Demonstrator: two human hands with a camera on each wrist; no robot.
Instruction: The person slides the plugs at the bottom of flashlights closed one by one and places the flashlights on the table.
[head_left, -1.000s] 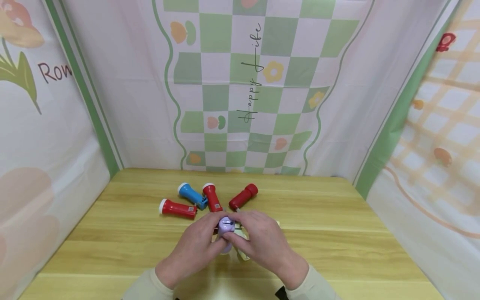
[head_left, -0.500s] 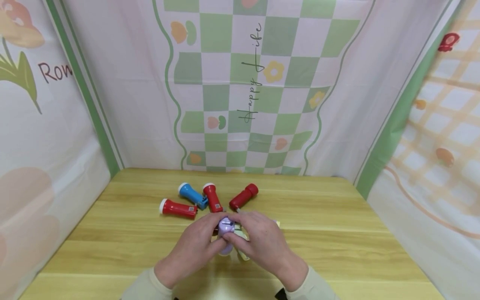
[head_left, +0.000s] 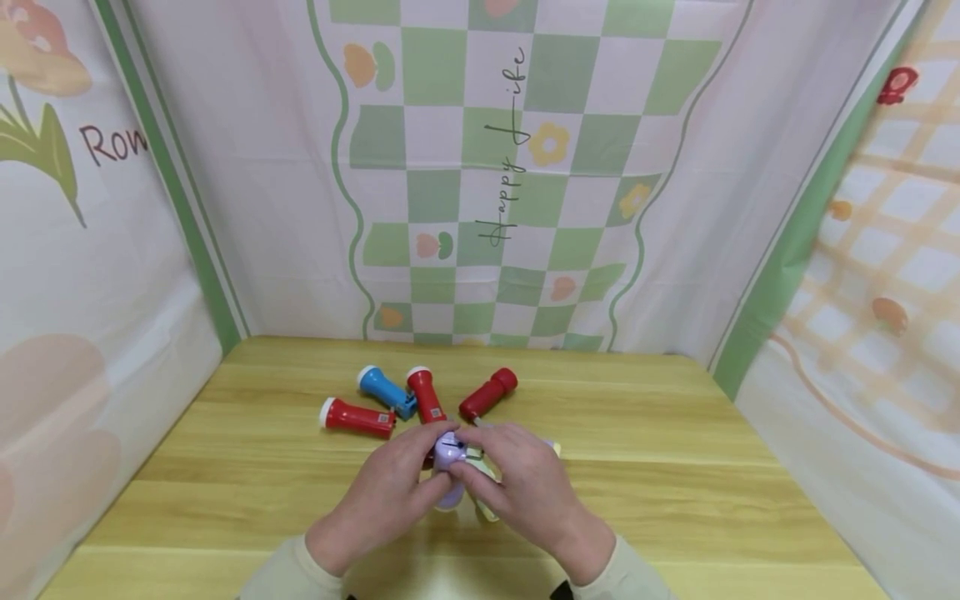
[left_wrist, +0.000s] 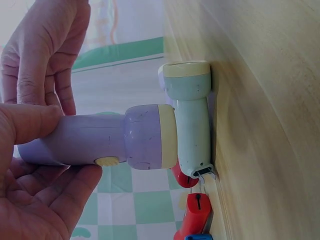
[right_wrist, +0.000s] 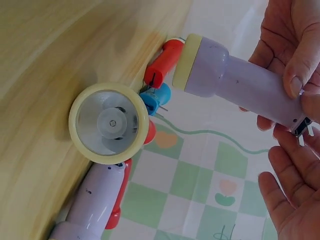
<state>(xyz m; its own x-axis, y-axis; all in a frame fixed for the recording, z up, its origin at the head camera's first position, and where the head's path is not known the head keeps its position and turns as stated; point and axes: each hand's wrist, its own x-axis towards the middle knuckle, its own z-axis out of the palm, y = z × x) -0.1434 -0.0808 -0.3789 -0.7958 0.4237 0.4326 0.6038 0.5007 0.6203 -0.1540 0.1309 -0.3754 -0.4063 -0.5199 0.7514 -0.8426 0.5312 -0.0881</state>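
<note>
A purple flashlight (left_wrist: 95,137) with a cream lens rim and a ribbed cream switch is held above the table, lens end downward. My left hand (head_left: 390,487) grips its body near the tail end, thumb on one side and fingers on the other. From the other side, my right hand (head_left: 532,487) pinches the tail end with thumb and forefinger. Small metal prongs (right_wrist: 302,134) stick out of that end beside the right fingers. Close beyond the held flashlight, a pale green flashlight (left_wrist: 192,125) lies on the table, partly hidden under my right hand in the head view.
Behind the hands lie red flashlights (head_left: 358,418), a blue flashlight (head_left: 386,390) and a darker red one (head_left: 489,393). Another purple flashlight (right_wrist: 95,197) rests near a cream-rimmed lens (right_wrist: 109,123). Printed cloth (head_left: 487,167) hangs around the wooden table (head_left: 675,467).
The purple flashlight's tail end has turned and shifted slightly left between the fingers. Both hands stay in nearly the same place, and the other flashlights are unmoved.
</note>
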